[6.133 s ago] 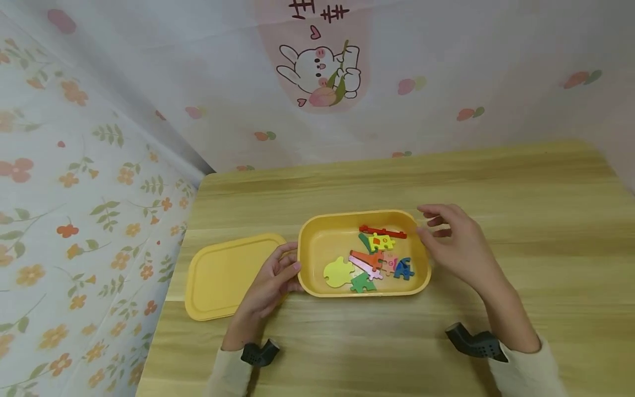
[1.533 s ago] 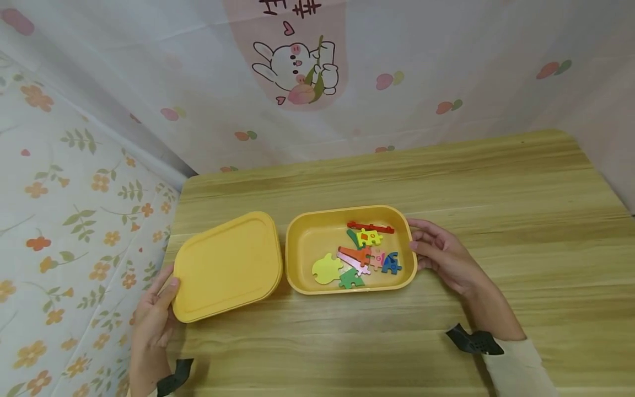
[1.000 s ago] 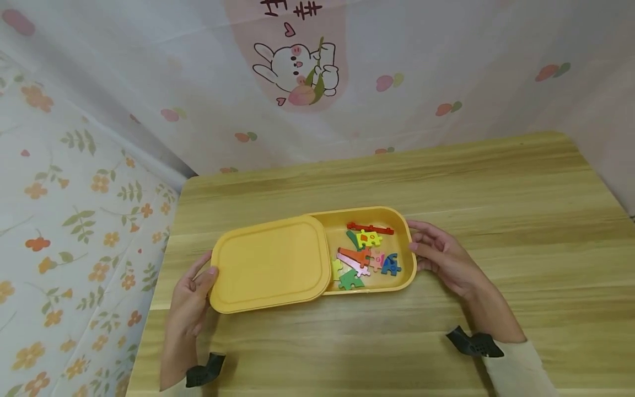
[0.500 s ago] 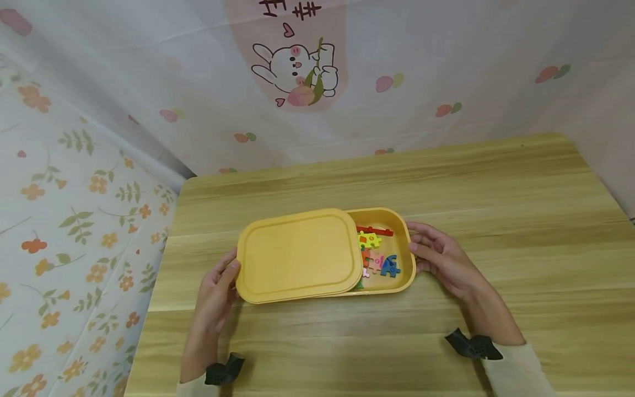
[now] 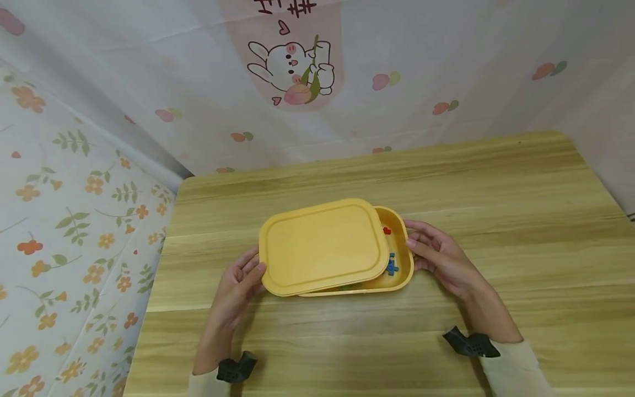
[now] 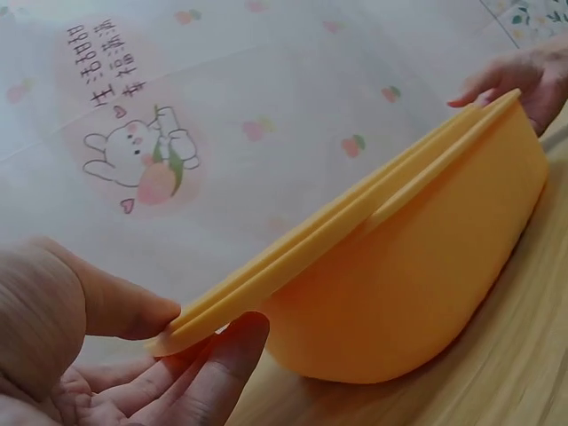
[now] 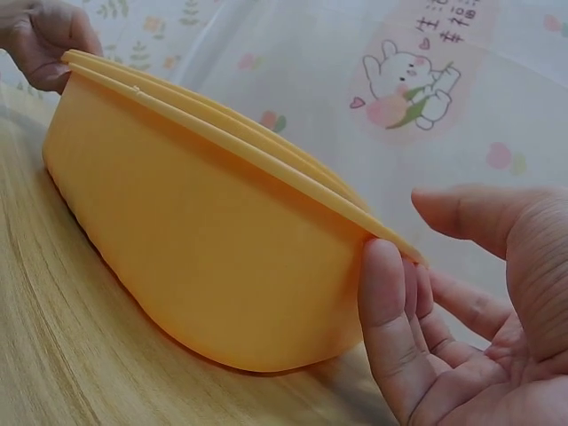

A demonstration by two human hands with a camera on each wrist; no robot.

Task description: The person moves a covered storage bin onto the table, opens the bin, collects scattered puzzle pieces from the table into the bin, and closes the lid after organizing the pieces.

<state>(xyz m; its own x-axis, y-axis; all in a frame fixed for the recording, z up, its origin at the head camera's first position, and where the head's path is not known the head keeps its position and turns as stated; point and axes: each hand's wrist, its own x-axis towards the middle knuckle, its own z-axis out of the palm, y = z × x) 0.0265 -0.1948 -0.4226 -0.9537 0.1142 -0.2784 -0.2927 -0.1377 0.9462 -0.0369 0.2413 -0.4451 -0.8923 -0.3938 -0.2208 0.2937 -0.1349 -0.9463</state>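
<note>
A yellow lid (image 5: 322, 248) lies slightly askew over a yellow plastic box (image 5: 405, 259) on the table, leaving the box's right end uncovered. My left hand (image 5: 235, 286) pinches the lid's left end, thumb on top and fingers beneath, as the left wrist view shows. At the box's right end, the fingers of my right hand (image 5: 444, 262) touch the outer wall under the rim; in the right wrist view its thumb stands off the rim. Through the gap I see a blue puzzle piece (image 5: 391, 266) and part of a red piece (image 5: 386, 230). The lid hides most of the contents.
The wood-grain table (image 5: 496, 193) extends to the right and in front of the box. Behind it hangs a white curtain (image 5: 421, 49) with a rabbit print, and a flowered cloth (image 5: 74, 220) covers the left side.
My left hand let go of the box, picked up the lid from the table at left and moved it rightward over the box. My right hand came to rest against the box's right end.
</note>
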